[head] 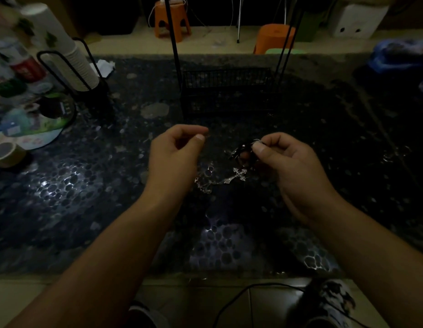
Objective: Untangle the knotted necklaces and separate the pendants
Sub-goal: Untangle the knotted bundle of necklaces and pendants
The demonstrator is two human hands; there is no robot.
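A tangle of silver necklace chains (207, 179) lies on the dark pebble-patterned table (87, 185) between my hands. A silver cross pendant (240, 174) hangs or rests at its right end. My right hand (293, 166) pinches a dark pendant cluster (241, 150) between thumb and forefinger, lifted a little above the table. My left hand (177, 155) is raised to the left, thumb and forefinger pressed together; the light is too dim to show a chain between them.
A black wire basket (229, 91) on thin poles stands just behind my hands. At the left are a stack of paper cups in a black holder (71, 58), bottles, a round tray and a tape roll (7, 153). Orange stools stand beyond the table.
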